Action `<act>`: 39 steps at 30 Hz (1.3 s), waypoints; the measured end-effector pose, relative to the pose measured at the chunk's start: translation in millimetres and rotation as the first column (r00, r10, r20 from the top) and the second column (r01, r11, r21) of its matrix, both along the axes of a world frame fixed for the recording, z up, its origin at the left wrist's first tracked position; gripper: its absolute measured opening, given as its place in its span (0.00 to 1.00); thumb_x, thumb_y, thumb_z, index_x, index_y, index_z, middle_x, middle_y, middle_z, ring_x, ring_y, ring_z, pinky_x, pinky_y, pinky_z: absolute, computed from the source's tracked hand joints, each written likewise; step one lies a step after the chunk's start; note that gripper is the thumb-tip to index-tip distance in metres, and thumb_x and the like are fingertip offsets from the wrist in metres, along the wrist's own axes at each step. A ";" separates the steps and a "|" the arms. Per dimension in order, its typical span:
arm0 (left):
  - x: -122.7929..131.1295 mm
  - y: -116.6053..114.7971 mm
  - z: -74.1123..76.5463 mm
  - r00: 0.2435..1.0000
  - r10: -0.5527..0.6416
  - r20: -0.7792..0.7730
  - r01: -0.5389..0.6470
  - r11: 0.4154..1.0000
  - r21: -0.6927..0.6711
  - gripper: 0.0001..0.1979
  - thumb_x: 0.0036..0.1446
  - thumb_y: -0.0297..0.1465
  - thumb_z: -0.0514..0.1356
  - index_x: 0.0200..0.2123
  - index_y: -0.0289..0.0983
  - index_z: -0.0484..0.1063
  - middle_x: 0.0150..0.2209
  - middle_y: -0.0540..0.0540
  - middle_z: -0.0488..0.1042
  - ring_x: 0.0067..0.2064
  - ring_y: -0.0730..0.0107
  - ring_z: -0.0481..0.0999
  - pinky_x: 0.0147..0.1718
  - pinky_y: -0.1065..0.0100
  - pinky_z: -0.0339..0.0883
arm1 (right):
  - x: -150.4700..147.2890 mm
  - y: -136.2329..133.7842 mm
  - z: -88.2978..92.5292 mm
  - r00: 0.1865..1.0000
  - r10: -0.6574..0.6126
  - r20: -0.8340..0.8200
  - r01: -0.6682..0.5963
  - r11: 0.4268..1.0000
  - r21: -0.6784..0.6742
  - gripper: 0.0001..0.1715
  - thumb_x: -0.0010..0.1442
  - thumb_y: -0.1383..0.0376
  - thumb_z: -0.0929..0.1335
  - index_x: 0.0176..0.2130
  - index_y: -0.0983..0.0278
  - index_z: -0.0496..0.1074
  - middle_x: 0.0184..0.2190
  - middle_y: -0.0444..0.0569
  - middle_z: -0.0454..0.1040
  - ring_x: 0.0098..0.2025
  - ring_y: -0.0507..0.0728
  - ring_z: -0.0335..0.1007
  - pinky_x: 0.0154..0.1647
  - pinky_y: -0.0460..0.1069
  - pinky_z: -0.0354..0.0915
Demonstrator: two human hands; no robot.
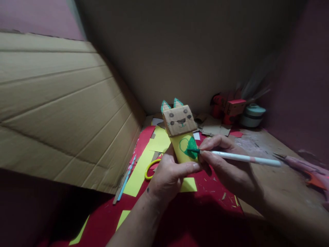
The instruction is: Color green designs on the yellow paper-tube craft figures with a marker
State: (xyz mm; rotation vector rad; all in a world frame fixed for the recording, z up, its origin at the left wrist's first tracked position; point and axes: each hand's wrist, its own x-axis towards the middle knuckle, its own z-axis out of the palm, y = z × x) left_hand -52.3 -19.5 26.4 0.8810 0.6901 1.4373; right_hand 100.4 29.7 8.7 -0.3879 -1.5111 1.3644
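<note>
My left hand [171, 171] is wrapped round the lower part of a cat figure [180, 120], holding it up and slightly tilted. Its head is a brown cardboard box shape with a drawn face and two green-edged ears; its body is a yellow paper tube. On that body is a green heart outline [189, 146], its right side filled in and its left side bare yellow. Between the thumb and fingers of my right hand [223, 154] is a white felt-tip pen [241, 157], its dark green tip touching the heart.
A large cardboard panel [64, 113] rises on the left. Yellow paper strips [140, 171], a blue pencil [126, 178] and a yellow scissor handle [147, 171] lie on the red cloth [205, 212]. Behind stand red box figures [233, 109] and a pale green container [253, 115]; a glue gun [303, 168] lies right.
</note>
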 end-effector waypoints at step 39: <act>-2.5 3.0 -7.5 0.998 -0.059 -0.015 0.060 0.994 0.091 0.14 0.46 0.24 0.73 0.39 0.36 0.80 0.32 0.48 0.81 0.33 0.67 0.78 0.38 0.66 0.71 | 1.4 -2.4 4.4 0.998 -0.061 -0.020 0.061 0.998 -0.025 0.04 0.66 0.61 0.77 0.40 0.55 0.78 0.27 0.39 0.77 0.23 0.48 0.70 0.25 0.43 0.67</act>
